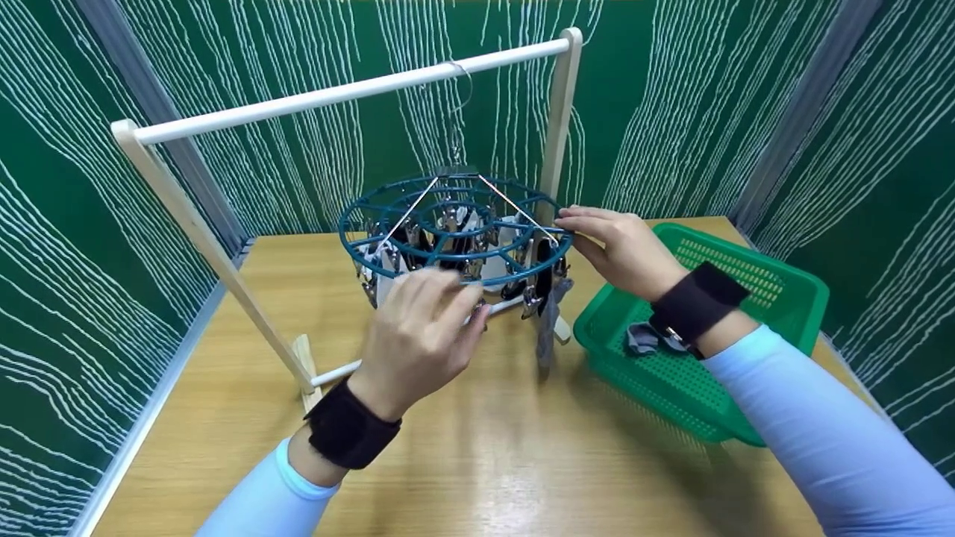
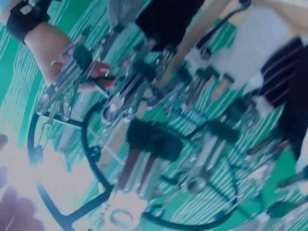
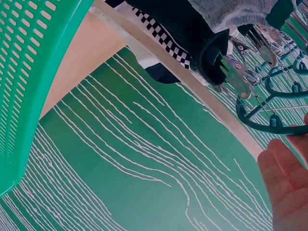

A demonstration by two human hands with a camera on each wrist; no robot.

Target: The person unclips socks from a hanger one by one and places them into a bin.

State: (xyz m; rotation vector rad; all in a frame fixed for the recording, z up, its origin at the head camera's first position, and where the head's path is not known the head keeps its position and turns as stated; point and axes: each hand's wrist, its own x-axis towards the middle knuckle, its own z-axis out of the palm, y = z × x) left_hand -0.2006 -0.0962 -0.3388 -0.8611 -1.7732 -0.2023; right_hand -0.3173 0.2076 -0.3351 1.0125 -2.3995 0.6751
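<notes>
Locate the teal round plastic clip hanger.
The teal round plastic hanger hangs from the white rail of the pale wooden rack, mid-frame in the head view, the right hand at its right edge.

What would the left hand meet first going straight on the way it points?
Probably the near rim of the round teal hanger, or one of the clips under it. The left hand is blurred and overlaps that rim in the head view, so depth is unclear.
</notes>
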